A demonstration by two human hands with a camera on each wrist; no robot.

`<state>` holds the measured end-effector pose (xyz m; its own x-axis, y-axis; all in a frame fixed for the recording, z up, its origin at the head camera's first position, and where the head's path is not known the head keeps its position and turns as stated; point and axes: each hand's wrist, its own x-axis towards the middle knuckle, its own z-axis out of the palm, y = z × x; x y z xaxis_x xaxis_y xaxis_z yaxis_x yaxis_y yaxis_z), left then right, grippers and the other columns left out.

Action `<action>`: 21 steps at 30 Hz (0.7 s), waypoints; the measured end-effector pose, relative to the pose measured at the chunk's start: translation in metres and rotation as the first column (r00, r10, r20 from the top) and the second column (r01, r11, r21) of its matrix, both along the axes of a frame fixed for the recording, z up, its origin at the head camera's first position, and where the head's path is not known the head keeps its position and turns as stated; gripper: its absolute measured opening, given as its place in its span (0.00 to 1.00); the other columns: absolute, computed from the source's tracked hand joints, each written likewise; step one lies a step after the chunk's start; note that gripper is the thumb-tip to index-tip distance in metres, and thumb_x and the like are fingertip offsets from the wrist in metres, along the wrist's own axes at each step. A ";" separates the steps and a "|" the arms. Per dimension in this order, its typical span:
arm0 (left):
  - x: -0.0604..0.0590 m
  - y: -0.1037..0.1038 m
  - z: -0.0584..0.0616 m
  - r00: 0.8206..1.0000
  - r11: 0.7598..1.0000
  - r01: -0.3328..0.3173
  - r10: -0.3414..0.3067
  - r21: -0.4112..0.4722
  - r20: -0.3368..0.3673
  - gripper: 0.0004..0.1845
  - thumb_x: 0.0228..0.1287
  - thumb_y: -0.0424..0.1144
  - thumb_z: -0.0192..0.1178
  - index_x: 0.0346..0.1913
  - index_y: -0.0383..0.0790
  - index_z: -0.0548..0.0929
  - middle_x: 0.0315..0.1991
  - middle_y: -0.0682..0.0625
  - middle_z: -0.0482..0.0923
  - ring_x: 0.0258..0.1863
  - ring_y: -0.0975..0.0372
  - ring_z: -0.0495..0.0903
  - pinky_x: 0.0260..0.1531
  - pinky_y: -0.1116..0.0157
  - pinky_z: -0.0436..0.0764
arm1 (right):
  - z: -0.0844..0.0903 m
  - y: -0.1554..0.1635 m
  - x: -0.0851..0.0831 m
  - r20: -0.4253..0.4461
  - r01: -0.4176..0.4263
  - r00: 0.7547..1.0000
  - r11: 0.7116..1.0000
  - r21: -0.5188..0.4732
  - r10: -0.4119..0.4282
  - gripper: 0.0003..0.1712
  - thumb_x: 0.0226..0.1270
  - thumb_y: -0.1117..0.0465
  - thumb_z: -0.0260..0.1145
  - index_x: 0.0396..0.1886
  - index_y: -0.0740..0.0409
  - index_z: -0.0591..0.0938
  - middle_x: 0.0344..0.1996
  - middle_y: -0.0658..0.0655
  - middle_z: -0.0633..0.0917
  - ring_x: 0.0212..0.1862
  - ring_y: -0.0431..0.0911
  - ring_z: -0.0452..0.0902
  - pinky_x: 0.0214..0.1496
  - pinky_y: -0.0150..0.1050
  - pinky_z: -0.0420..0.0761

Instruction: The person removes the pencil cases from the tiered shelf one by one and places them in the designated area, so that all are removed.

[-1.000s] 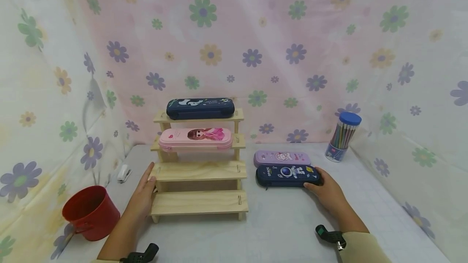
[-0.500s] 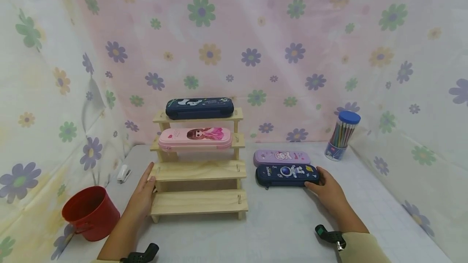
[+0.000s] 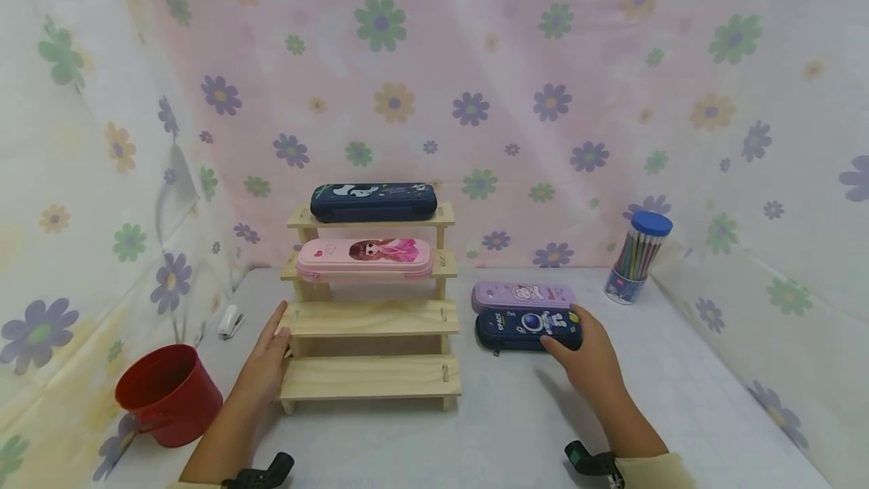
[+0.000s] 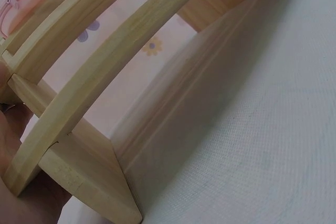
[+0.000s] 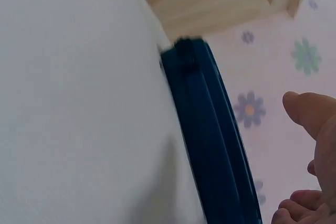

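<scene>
We see the right hand (image 3: pixel 589 359) curled over the right end of the dark blue pencil case (image 3: pixel 526 327), thumb at its near edge and fingers over the top, so it has hold of the case. In the right wrist view the thumb stands slightly off the case's side while the curled fingertips sit at its far end. This case lies flat on the counter (image 3: pixel 516 429), just to the right of the wooden step rack (image 3: pixel 370 377) and touching the lilac pencil case (image 3: pixel 523 296) behind it.

We find the left hand (image 3: pixel 266 362) laid with straight fingers against the left side of the rack, fingertips at the third step; it grips nothing.

The rack carries a navy pencil case (image 3: pixel 373 202) on its top step and a pink pencil case (image 3: pixel 364 258) on the next. A red bucket (image 3: pixel 168 395) stands at the near left, and a tub of pencils (image 3: pixel 638 255) at the far right.
</scene>
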<state>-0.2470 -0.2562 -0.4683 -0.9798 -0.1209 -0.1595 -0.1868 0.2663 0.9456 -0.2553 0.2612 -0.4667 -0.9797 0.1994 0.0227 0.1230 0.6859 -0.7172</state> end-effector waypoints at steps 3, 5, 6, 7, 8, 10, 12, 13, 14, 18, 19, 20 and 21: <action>0.001 0.000 -0.001 1.000 1.000 0.000 0.000 0.009 0.004 0.29 0.85 0.60 0.29 0.81 0.83 0.36 0.87 0.54 0.33 0.85 0.44 0.34 0.77 0.31 0.36 | 0.001 -0.019 0.006 -0.014 -0.039 0.999 0.999 -0.015 0.039 0.57 0.69 0.40 0.73 0.86 0.55 0.53 0.82 0.70 0.57 0.80 0.70 0.55 0.76 0.70 0.61; 0.001 0.000 -0.002 1.000 1.000 0.005 -0.005 0.018 0.001 0.29 0.86 0.59 0.29 0.81 0.83 0.36 0.87 0.53 0.33 0.86 0.44 0.34 0.78 0.31 0.36 | 0.001 -0.031 0.010 -0.026 -0.066 0.998 0.997 -0.038 0.065 0.54 0.69 0.41 0.73 0.85 0.53 0.56 0.81 0.69 0.59 0.78 0.69 0.60 0.74 0.68 0.66; 0.001 0.000 -0.002 1.000 1.000 0.008 -0.008 0.019 -0.002 0.29 0.86 0.59 0.29 0.81 0.82 0.36 0.87 0.53 0.33 0.86 0.44 0.34 0.78 0.31 0.36 | 0.001 -0.036 0.012 -0.035 -0.082 0.996 0.995 -0.053 0.080 0.53 0.69 0.42 0.74 0.84 0.53 0.57 0.81 0.68 0.59 0.77 0.69 0.62 0.74 0.67 0.68; 0.002 0.000 -0.003 1.000 1.000 0.011 -0.011 0.021 -0.004 0.29 0.86 0.58 0.29 0.81 0.82 0.36 0.87 0.53 0.33 0.86 0.45 0.34 0.78 0.32 0.36 | 0.002 -0.042 0.013 -0.043 -0.097 0.995 0.993 -0.065 0.094 0.52 0.69 0.43 0.74 0.84 0.52 0.58 0.81 0.67 0.60 0.77 0.68 0.63 0.73 0.65 0.70; 0.001 0.000 -0.003 1.000 1.000 0.013 -0.013 0.022 -0.008 0.29 0.86 0.58 0.29 0.81 0.82 0.36 0.87 0.53 0.33 0.86 0.45 0.34 0.78 0.32 0.35 | 0.002 -0.048 0.015 -0.055 -0.110 0.993 0.991 -0.081 0.106 0.51 0.69 0.45 0.74 0.83 0.51 0.60 0.81 0.65 0.61 0.77 0.67 0.64 0.74 0.63 0.70; 0.000 0.000 -0.002 1.000 1.000 0.012 -0.012 0.017 -0.013 0.29 0.86 0.58 0.29 0.81 0.81 0.36 0.87 0.54 0.33 0.86 0.46 0.33 0.78 0.32 0.34 | 0.002 -0.060 0.017 -0.082 -0.141 0.988 0.983 -0.116 0.132 0.50 0.68 0.47 0.75 0.82 0.52 0.62 0.81 0.64 0.62 0.78 0.65 0.64 0.75 0.60 0.70; 0.000 0.000 -0.001 1.000 1.000 0.007 -0.007 0.008 -0.015 0.29 0.86 0.58 0.29 0.81 0.82 0.36 0.87 0.55 0.33 0.86 0.46 0.32 0.78 0.32 0.34 | 0.002 -0.072 0.019 -0.109 -0.173 0.981 0.973 -0.151 0.158 0.48 0.68 0.49 0.76 0.81 0.54 0.63 0.80 0.62 0.64 0.79 0.63 0.64 0.77 0.57 0.69; 0.000 0.000 0.000 1.000 1.000 0.003 -0.003 0.007 -0.012 0.29 0.86 0.59 0.29 0.81 0.82 0.37 0.87 0.55 0.33 0.86 0.47 0.32 0.78 0.32 0.34 | 0.002 -0.078 0.019 -0.122 -0.188 0.978 0.968 -0.165 0.169 0.48 0.67 0.50 0.76 0.81 0.54 0.64 0.80 0.61 0.65 0.79 0.61 0.64 0.77 0.55 0.68; 0.000 0.000 0.000 1.000 1.000 -0.002 0.002 0.006 -0.009 0.29 0.86 0.59 0.29 0.81 0.82 0.37 0.87 0.55 0.33 0.86 0.47 0.32 0.78 0.32 0.34 | 0.001 -0.084 0.020 -0.131 -0.201 0.975 0.963 -0.180 0.179 0.48 0.67 0.50 0.77 0.81 0.54 0.65 0.80 0.60 0.66 0.79 0.60 0.64 0.78 0.53 0.68; 0.000 0.001 0.002 1.000 1.000 -0.002 0.002 0.019 -0.017 0.29 0.87 0.57 0.30 0.82 0.80 0.38 0.87 0.55 0.33 0.86 0.48 0.30 0.78 0.33 0.34 | 0.002 -0.103 0.022 -0.161 -0.232 0.967 0.949 -0.213 0.200 0.47 0.65 0.52 0.78 0.79 0.55 0.67 0.79 0.57 0.68 0.80 0.56 0.64 0.78 0.50 0.67; 0.000 0.001 0.002 1.000 1.000 0.002 -0.002 0.024 -0.022 0.29 0.87 0.56 0.30 0.82 0.79 0.38 0.87 0.55 0.33 0.86 0.49 0.30 0.79 0.34 0.33 | 0.003 -0.108 0.022 -0.166 -0.234 0.966 0.947 -0.220 0.200 0.47 0.65 0.52 0.79 0.79 0.55 0.67 0.79 0.57 0.68 0.80 0.56 0.64 0.77 0.50 0.68; 0.001 0.001 0.002 1.000 1.000 0.009 -0.008 0.028 -0.030 0.29 0.87 0.55 0.30 0.83 0.78 0.38 0.87 0.55 0.32 0.86 0.49 0.30 0.79 0.34 0.33 | 0.004 -0.112 0.022 -0.170 -0.234 0.965 0.946 -0.222 0.199 0.47 0.64 0.53 0.79 0.79 0.55 0.67 0.78 0.56 0.68 0.79 0.56 0.64 0.77 0.50 0.68; 0.000 0.001 0.002 0.999 0.999 0.014 -0.013 0.032 -0.036 0.29 0.87 0.55 0.30 0.83 0.77 0.38 0.87 0.55 0.32 0.86 0.50 0.30 0.79 0.34 0.32 | 0.006 -0.116 0.022 -0.178 -0.235 0.964 0.945 -0.227 0.197 0.47 0.64 0.53 0.79 0.79 0.54 0.68 0.78 0.56 0.69 0.79 0.55 0.65 0.77 0.50 0.69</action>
